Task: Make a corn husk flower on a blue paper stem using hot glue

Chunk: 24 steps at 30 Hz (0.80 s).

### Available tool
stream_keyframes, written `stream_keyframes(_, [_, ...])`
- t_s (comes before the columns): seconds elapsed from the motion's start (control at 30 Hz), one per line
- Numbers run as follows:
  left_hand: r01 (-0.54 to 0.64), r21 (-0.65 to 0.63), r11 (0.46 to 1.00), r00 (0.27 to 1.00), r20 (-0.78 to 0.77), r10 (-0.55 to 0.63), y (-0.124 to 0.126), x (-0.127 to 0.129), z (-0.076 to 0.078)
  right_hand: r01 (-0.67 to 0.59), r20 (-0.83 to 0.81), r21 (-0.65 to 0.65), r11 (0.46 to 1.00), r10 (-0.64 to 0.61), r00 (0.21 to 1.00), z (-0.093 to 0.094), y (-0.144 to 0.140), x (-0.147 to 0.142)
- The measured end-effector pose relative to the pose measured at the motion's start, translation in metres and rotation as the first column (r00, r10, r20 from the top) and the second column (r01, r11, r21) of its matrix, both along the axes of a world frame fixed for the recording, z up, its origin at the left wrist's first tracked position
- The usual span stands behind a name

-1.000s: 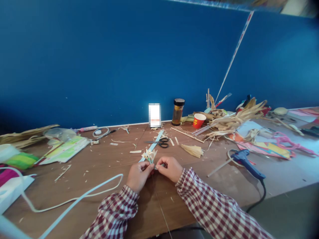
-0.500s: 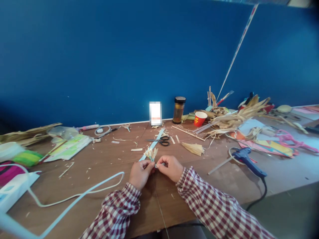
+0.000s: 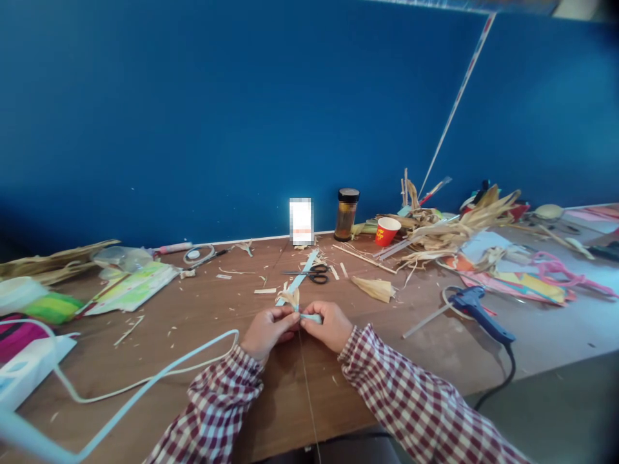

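Close together over the middle of the table, both hands work at a small corn-husk flower [image 3: 291,298]. My left hand [image 3: 267,327] is closed, pinching the flower's base between thumb and finger. A short length of pale blue paper strip [image 3: 312,318] is held in the closed fingers of my right hand [image 3: 329,320], its near end at the flower's base. Beyond the flower, a longer pale blue strip [image 3: 302,278] stretches across the table. Black-handled scissors [image 3: 318,274] lie across that strip. A thin thread hangs below the hands.
A blue glue gun [image 3: 478,312] and a piece of husk [image 3: 374,288] lie to the right. Behind stand a red paper cup [image 3: 387,232], a jar [image 3: 346,216] and heaped dry husks [image 3: 449,225]. A white cable [image 3: 159,374] and power strip [image 3: 33,370] occupy the left.
My left hand has shifted slightly left and rolled, tilting the flower. More of the blue strip now shows, drawn out sideways in my right hand.
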State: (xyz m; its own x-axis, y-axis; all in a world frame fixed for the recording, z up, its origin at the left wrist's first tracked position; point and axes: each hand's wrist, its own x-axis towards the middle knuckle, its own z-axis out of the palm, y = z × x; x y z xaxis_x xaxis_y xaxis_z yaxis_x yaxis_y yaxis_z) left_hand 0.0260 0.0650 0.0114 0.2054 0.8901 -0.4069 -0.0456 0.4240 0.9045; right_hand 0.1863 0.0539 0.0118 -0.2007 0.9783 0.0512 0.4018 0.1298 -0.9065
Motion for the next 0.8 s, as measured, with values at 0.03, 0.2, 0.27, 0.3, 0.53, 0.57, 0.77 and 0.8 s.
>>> stream_keyframes(0.03, [0.007, -0.001, 1.0, 1.0, 0.015, -0.007, -0.0003, -0.0006, 0.0014, -0.005, -0.005, -0.007, 1.0, 0.005, 1.0, -0.0006, 0.0003, 0.0002])
stream_keyframes(0.2, [0.028, -0.047, 0.998, 0.99, 0.142, -0.021, -0.0026, -0.0021, 0.0051, -0.028, 0.005, -0.023, 0.999, 0.029, 1.0, 0.0, 0.0016, 0.0021])
stream_keyframes(0.27, [0.026, -0.064, 0.998, 0.985, 0.171, -0.015, -0.0034, -0.0014, 0.0052, -0.042, 0.016, -0.011, 0.999, 0.042, 0.999, 0.0008, 0.0021, 0.0031])
stream_keyframes(0.3, [0.021, -0.062, 0.998, 0.984, 0.18, -0.01, -0.0037, -0.0007, 0.0052, -0.051, 0.02, -0.004, 0.999, 0.051, 0.999, 0.0011, 0.0024, 0.0036])
stream_keyframes(0.53, [-0.059, -0.041, 0.997, 0.983, 0.171, 0.066, -0.0031, 0.0011, 0.0036, -0.086, 0.001, 0.002, 0.996, 0.086, 0.996, 0.0, 0.0019, 0.0041])
stream_keyframes(0.57, [-0.071, -0.036, 0.997, 0.984, 0.162, 0.076, -0.0028, 0.0008, 0.0034, -0.082, -0.002, 0.008, 0.997, 0.082, 0.997, -0.0002, 0.0017, 0.0038])
stream_keyframes(0.77, [-0.084, -0.006, 0.996, 0.985, 0.151, 0.084, -0.0021, 0.0013, 0.0026, 0.001, 0.037, 0.057, 0.998, -0.003, 0.999, -0.0015, 0.0009, 0.0015])
stream_keyframes(0.8, [-0.085, -0.001, 0.996, 0.986, 0.145, 0.084, -0.0021, 0.0017, 0.0022, 0.02, 0.056, 0.063, 0.998, -0.023, 0.998, -0.0022, 0.0009, 0.0016])
